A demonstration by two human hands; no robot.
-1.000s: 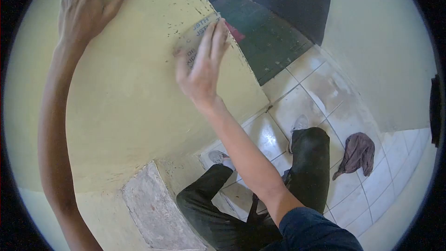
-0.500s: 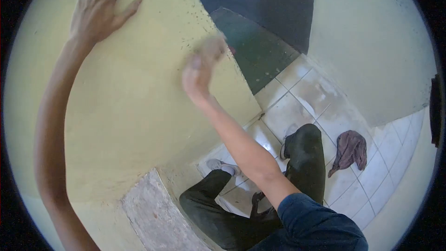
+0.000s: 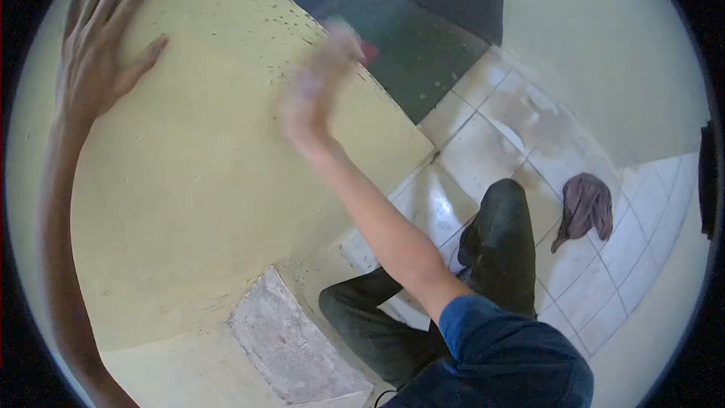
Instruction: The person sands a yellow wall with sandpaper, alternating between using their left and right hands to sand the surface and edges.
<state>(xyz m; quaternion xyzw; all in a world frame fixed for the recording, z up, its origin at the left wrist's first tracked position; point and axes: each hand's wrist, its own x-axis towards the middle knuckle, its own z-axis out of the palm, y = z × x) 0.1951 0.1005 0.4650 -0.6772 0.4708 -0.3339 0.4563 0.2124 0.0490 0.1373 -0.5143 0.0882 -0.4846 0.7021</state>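
Observation:
A yellow wall (image 3: 196, 181) fills the left half of the head view. Flat against its upper left part lies my left hand (image 3: 106, 53), fingers spread and holding nothing. My right hand (image 3: 317, 83), blurred by motion, is at the wall's edge, where the surface has dark chips and specks. A small reddish piece (image 3: 368, 53) shows just beyond its fingers; the blur hides most of what the hand grips.
A crumpled brown cloth (image 3: 585, 208) lies on the white floor tiles (image 3: 483, 147) at the right. A green surface (image 3: 423, 53) lies beyond the wall edge. My bent legs (image 3: 495, 249) and a rough grey ledge (image 3: 283, 336) are below.
The view has shifted, so the cloth and legs appear further right and higher. My right hand stays blurred near the wall edge, and more of the reddish piece shows. My left hand remains spread.

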